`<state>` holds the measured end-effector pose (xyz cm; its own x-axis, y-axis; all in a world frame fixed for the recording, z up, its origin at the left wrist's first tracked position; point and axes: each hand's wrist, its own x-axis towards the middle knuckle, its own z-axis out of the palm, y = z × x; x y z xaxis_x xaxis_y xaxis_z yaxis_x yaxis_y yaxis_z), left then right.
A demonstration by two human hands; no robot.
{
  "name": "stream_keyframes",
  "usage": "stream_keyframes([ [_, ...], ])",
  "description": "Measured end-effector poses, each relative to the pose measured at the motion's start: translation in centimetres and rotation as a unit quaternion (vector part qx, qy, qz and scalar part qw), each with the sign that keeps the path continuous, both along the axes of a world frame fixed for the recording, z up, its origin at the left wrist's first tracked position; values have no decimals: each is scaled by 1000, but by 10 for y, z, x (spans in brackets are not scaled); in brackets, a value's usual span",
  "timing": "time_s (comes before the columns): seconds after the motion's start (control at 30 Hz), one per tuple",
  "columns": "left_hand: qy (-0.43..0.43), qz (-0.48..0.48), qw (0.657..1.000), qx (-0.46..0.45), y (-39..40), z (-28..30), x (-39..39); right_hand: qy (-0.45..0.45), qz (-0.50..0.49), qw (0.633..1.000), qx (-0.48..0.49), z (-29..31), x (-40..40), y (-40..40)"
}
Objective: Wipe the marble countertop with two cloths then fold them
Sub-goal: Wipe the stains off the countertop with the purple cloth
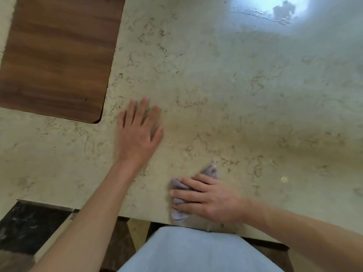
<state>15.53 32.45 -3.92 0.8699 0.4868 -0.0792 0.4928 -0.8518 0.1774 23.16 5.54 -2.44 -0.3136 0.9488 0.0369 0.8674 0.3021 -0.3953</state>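
The right hand lies palm-down at about 6 o'clock on the beige veined marble counter, near its front edge, its fingers spread and pressing flat on a crumpled pale lilac cloth that shows under and around them. The left hand rests flat on bare marble toward 9 o'clock of the cloth, well apart from it, fingers extended and slightly fanned, holding nothing; only one cloth is visible. A dark wooden board lies on the counter at 10 o'clock.
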Motion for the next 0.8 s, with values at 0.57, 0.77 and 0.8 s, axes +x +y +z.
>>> stream_keyframes([
  [0.57,-16,54,996,-68,-91,23,36,6,-83,996,17,0,42,-59],
  [0.77,11,-42,998,-52,-134,14,67,-81,-96,990,69,-11,168,-37],
  [0.8,14,-28,998,-56,-137,14,70,-100,-193,973,77,-9,201,-22],
])
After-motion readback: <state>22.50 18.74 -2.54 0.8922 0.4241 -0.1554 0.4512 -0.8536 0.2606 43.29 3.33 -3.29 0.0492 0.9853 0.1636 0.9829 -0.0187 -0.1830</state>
